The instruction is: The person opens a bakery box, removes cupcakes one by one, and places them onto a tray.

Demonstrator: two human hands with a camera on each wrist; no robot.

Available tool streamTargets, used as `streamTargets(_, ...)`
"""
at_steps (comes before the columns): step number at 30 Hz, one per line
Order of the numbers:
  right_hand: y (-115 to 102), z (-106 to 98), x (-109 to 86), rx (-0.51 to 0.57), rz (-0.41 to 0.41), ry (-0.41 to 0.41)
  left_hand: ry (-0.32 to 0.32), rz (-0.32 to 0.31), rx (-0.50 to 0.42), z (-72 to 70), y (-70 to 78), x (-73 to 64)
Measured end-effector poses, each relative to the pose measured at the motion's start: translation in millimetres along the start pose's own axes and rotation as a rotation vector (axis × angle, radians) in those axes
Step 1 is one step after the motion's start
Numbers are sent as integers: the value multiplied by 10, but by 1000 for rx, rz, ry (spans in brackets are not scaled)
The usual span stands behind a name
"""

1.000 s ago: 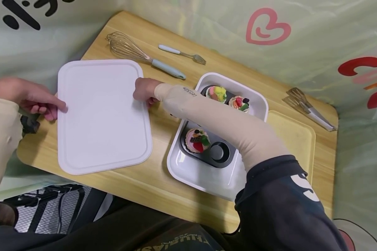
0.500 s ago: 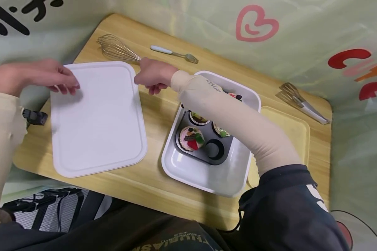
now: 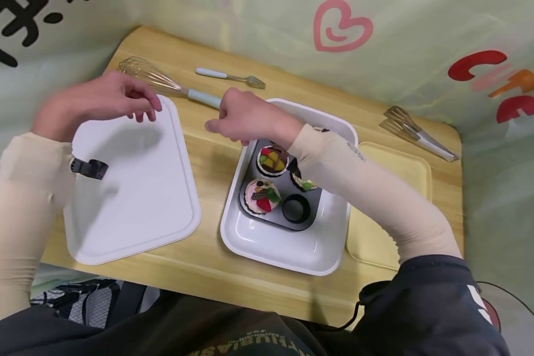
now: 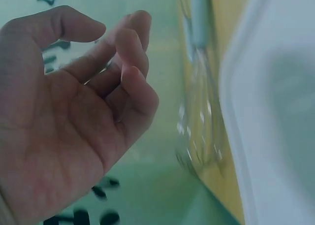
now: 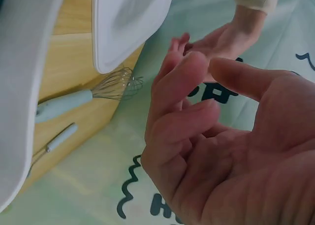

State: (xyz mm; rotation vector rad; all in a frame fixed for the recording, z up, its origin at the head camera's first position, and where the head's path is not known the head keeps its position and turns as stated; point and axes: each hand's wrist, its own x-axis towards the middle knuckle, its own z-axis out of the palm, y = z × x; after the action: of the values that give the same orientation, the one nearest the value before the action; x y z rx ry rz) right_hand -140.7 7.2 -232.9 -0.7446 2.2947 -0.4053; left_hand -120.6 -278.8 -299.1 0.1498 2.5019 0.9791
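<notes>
White board point(image 3: 147, 198), just below left hand point(image 3: 109, 99) (loosely curled)

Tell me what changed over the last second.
The left hand came off the white cutting board and now hovers over its far end; the right hand left its right edge, moving right, toward the white tray. Board, whisk and fork stayed put.

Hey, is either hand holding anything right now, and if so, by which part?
Nothing is held. The left hand and the right hand are both empty, apart from the white board and the whisk.
</notes>
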Motion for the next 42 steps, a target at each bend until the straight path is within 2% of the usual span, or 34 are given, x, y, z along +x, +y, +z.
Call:
streamTargets(4,64,117,-159,-51,-1,80,10,66,-47,138,190,17)
streamTargets(12,271,278,-439,-110,3,239,-1,184,-46,391,545,150)
streamTargets(15,355,407,-497,-129,-11,278,1,228,-46,534,582,198)
streamTargets(21,524,782,-579,-167,-57,309,27,266,-79,981,530,278)
streamTargets(26,571,974,-640,-260,-67,334,66,237,-114,1192,525,300)
streamTargets(30,560,1059,-677,-307,-49,345,86,156,-155,1253,524,317)
streamTargets(33,526,1097,-695,-350,-40,319,91,115,-165,1270,527,327)
streamTargets(38,482,1151,-712,-436,-31,239,33,90,-202,1305,555,332)
streamTargets(42,501,1201,-689,-444,-22,212,-13,100,-277,1364,539,365)
